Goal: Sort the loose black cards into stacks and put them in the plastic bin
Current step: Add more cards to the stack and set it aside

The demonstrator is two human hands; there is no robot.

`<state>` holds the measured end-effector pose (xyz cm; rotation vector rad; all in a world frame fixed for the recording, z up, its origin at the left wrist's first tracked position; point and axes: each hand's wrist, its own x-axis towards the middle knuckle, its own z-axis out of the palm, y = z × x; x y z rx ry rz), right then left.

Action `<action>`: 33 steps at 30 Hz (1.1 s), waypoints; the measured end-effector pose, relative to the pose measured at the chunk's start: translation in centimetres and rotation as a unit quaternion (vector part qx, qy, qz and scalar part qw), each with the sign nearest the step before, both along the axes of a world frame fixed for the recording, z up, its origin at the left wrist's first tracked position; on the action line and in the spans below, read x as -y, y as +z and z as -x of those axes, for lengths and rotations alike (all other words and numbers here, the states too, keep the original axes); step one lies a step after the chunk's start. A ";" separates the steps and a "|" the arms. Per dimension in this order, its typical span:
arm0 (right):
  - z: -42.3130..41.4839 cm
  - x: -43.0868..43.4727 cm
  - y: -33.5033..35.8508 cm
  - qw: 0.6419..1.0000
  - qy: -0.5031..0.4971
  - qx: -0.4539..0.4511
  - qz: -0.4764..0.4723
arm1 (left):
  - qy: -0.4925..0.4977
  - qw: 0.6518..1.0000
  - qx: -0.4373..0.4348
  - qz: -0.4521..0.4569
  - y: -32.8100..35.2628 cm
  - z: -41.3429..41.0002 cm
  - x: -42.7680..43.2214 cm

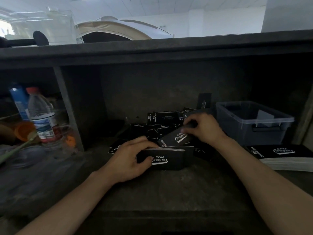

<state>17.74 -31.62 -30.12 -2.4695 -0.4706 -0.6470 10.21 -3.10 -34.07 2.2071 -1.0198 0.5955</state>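
Observation:
A heap of loose black cards [162, 121] with white "Camping Club" print lies on the dark shelf in the middle. My left hand [130, 158] grips a small stack of black cards [171, 158] stood on edge in front of the heap. My right hand [203, 128] pinches a single black card [176, 138] just above and behind that stack. The clear plastic bin [254, 122] stands at the right, apart from both hands. A finished stack of cards [284, 155] lies flat in front of the bin.
One card [204, 100] leans upright against the back wall. A divider [67, 107] closes off a left compartment with a water bottle [42, 116], a blue carton [18, 100] and an orange cup [23, 131]. A low shelf top [152, 48] overhangs.

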 end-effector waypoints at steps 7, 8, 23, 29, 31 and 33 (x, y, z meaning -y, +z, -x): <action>3.4 -0.9 2.4 0.936 0.202 -0.266 -0.114 | 0.029 0.999 0.042 -0.003 0.0 -0.2 -0.2; 3.8 -1.0 2.3 0.913 0.224 -0.328 -0.090 | 0.023 1.000 0.019 0.002 0.0 -0.3 -0.2; 0.8 -0.9 0.4 0.992 -0.007 -0.122 -0.005 | -0.012 1.000 0.013 0.008 -0.5 -0.6 0.0; 1.9 -0.6 1.7 0.965 0.117 -0.154 -0.177 | 0.024 0.998 0.055 0.001 -0.4 -0.6 -0.1; 2.7 -1.4 1.4 0.952 0.165 -0.232 -0.114 | 0.023 0.998 0.055 -0.007 -0.4 -0.7 0.0; 3.4 -2.3 1.3 0.932 0.207 -0.289 -0.072 | 0.019 0.999 0.044 -0.009 -0.4 -0.7 -0.1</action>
